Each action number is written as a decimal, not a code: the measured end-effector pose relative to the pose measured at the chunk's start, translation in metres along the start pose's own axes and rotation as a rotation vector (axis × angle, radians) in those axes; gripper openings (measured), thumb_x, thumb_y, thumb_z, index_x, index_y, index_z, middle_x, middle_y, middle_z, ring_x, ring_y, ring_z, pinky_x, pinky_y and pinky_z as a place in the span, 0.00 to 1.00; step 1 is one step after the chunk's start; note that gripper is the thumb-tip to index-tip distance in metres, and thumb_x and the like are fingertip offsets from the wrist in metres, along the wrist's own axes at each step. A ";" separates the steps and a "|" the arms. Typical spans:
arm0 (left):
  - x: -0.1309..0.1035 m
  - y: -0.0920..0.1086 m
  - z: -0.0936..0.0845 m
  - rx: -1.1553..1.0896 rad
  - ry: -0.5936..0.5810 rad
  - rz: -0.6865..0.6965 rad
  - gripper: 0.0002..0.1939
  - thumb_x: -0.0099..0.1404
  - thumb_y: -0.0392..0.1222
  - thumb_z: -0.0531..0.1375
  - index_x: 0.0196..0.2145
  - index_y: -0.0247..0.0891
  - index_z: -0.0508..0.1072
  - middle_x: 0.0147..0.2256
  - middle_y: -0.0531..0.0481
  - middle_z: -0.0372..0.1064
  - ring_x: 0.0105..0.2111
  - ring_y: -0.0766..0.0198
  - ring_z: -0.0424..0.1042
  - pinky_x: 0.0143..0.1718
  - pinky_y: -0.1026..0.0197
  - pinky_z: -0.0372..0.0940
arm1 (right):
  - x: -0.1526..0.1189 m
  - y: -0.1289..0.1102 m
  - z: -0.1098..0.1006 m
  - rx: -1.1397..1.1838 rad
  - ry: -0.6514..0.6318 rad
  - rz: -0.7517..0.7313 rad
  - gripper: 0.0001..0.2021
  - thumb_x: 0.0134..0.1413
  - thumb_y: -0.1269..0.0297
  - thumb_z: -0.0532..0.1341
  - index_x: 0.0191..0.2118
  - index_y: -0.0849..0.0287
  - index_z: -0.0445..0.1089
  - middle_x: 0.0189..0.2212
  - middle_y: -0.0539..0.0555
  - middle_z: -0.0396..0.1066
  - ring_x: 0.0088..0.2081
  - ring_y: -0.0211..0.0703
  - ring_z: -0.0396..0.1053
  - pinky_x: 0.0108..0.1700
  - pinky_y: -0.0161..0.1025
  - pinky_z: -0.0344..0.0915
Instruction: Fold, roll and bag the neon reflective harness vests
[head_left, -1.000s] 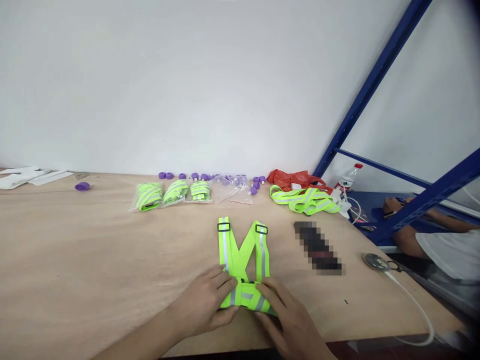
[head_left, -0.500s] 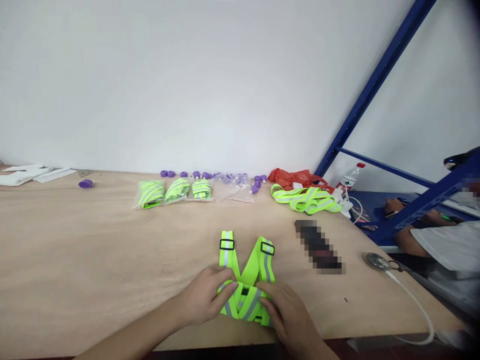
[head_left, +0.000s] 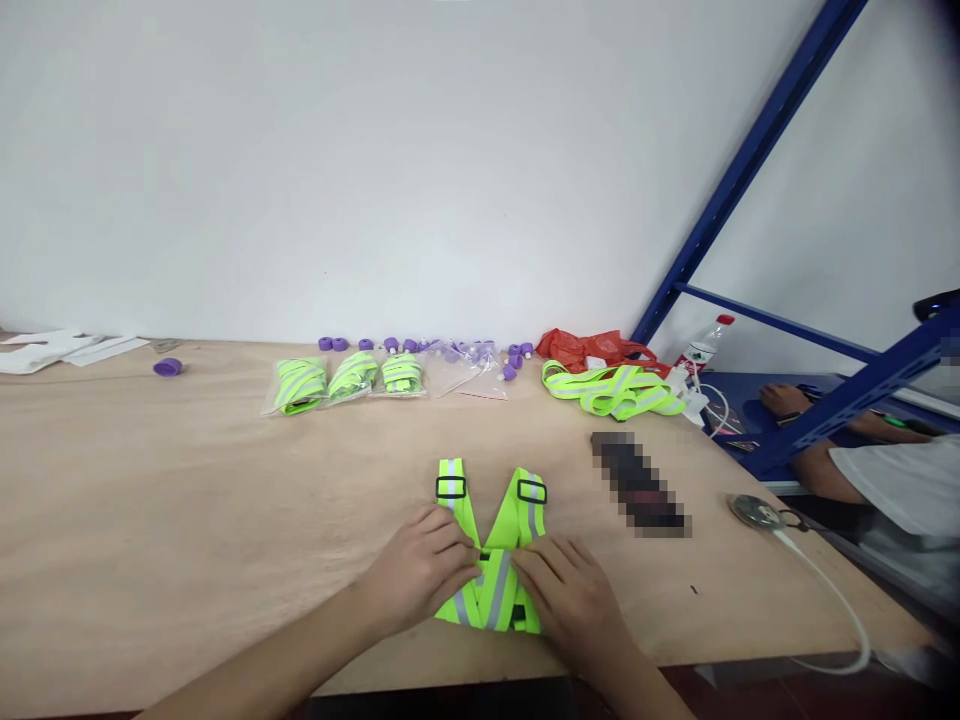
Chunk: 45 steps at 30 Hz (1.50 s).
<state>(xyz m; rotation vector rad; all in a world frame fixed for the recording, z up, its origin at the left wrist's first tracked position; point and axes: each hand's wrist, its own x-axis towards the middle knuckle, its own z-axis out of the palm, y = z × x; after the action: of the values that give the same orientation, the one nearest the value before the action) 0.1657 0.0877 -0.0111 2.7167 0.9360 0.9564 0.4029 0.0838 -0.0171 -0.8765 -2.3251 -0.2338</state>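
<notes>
A neon yellow reflective vest (head_left: pixel 496 590) of grey-striped straps lies partly folded on the table near its front edge. Two shoulder straps with black slider buckles point away from me. My left hand (head_left: pixel 421 568) pinches the vest's left side, fingertips on the crossed straps. On the other side, my right hand (head_left: pixel 568 592) grips the fabric with bent fingers and thumb. Both hands hide parts of the side edges. A black buckle piece shows close to the right fingers.
Several clear-bagged vests (head_left: pixel 300 385), a loose plastic bag (head_left: pixel 469 378) and purple caps (head_left: pixel 341 344) line the back. Loose reflective straps (head_left: pixel 619 390) lie by a red bag (head_left: pixel 585 348). Right are a pixelated dark object (head_left: pixel 637 485), a corded round device (head_left: pixel 756 512) and another person's arm (head_left: pixel 832 470).
Both hands have shifted inward and slightly away from me over the vest. Its middle straps are now gathered closer together between my fingers.
</notes>
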 end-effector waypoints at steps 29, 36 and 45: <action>0.002 0.015 -0.012 -0.148 -0.234 -0.267 0.18 0.76 0.50 0.48 0.35 0.39 0.69 0.31 0.48 0.73 0.34 0.57 0.72 0.35 0.58 0.64 | -0.005 0.004 -0.019 0.418 -0.208 0.227 0.15 0.70 0.57 0.52 0.37 0.56 0.71 0.31 0.52 0.75 0.34 0.43 0.72 0.36 0.39 0.69; 0.016 -0.006 0.002 -0.001 -0.127 -0.320 0.15 0.75 0.43 0.48 0.37 0.38 0.72 0.46 0.43 0.72 0.47 0.52 0.67 0.49 0.47 0.63 | -0.004 0.023 0.006 0.097 -0.145 0.276 0.13 0.69 0.58 0.52 0.43 0.54 0.73 0.49 0.60 0.73 0.51 0.52 0.70 0.49 0.50 0.68; 0.013 -0.018 0.009 -0.038 -0.092 -0.348 0.12 0.74 0.40 0.51 0.49 0.37 0.70 0.54 0.42 0.70 0.56 0.55 0.66 0.58 0.48 0.62 | -0.006 0.035 0.024 0.063 -0.112 0.280 0.13 0.68 0.59 0.52 0.48 0.56 0.71 0.46 0.59 0.76 0.48 0.50 0.74 0.47 0.47 0.71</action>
<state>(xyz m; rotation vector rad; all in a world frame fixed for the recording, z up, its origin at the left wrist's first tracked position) 0.1703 0.1109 -0.0168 2.4279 1.2986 0.7658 0.4167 0.1160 -0.0414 -1.1952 -2.2632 0.0071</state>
